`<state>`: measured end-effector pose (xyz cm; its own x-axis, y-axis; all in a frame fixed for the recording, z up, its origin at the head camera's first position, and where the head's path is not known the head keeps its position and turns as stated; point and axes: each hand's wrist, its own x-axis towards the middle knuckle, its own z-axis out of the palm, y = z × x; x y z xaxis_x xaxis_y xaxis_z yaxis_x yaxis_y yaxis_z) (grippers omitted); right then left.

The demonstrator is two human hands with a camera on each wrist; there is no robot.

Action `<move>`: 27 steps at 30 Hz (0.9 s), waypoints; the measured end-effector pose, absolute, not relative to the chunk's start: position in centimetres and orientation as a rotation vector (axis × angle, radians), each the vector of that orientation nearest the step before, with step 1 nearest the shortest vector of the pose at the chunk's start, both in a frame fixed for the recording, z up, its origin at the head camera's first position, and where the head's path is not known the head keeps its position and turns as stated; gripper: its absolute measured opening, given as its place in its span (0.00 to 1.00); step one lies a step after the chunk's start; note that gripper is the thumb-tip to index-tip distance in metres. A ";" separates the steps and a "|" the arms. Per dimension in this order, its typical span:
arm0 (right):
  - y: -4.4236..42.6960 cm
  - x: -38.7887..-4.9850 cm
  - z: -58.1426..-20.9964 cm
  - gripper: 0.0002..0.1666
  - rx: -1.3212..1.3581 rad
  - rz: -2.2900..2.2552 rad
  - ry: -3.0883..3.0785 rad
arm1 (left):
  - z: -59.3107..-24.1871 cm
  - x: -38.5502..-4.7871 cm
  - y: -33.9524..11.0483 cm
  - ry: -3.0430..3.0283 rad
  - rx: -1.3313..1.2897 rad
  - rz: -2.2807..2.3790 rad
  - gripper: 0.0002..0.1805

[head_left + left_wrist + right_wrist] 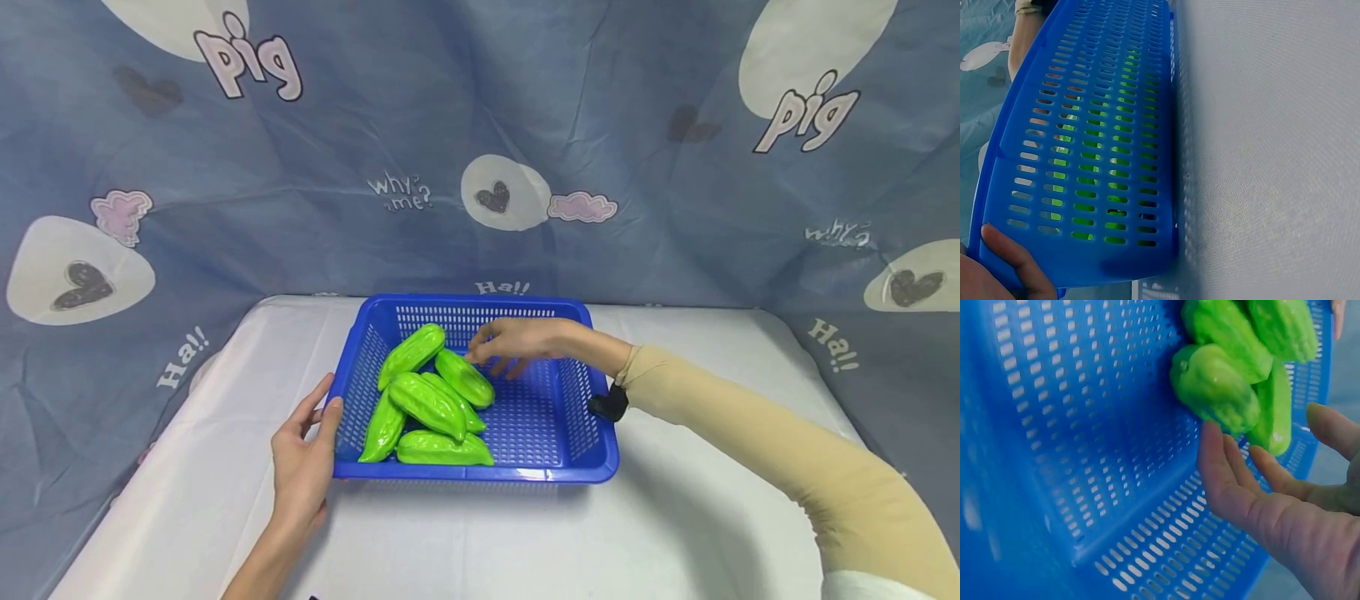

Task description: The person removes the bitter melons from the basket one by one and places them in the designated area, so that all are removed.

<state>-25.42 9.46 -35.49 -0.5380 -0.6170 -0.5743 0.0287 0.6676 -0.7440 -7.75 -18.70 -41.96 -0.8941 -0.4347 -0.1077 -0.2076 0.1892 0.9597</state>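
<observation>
- Six green fruits [427, 406] already lie in the basket [480, 474], heaped toward its left side!
- Left hand [302, 458] grips the basket's left rim.
- Right hand [517, 337] hangs inside the basket, fingers loose, holding nothing, just beside one fruit; contact's unclear.
- What's left? Can't tell from here.

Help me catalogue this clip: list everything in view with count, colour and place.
Basket: 1, blue, centre of head view.
Gourd-shaped pieces: 6, green, mostly the basket's left half.
Cloth: 1, white, beneath the basket.
Backdrop: 1, printed blue-grey, behind the cloth.
Dark object: 1, black, bottom edge, unidentifiable.
Wrist device: 1, black, right wrist.
Sleeve: 1, beige, right arm.
White fabric: 1, white, lower right corner.
Left hand: 1, bare, gripping the basket's left rim.
Right hand: 1, bare, over the basket, fingers beside the gourd-shaped pieces.
</observation>
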 end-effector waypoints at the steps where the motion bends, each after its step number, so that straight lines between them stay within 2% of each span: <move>1: 9.2 -25.6 -35.5 0.34 -0.453 -0.895 1.987 | -42.0 -7.8 -18.7 -2.268 0.623 -1.781 0.25; 17: 7.6 -26.4 -37.5 0.32 -0.406 -0.852 1.992 | -42.0 -7.8 -18.7 -2.254 0.619 -1.792 0.25; 27: 7.0 -26.2 -38.6 0.40 -0.361 -0.869 2.057 | -42.1 -7.8 -18.7 -2.249 0.644 -1.795 0.26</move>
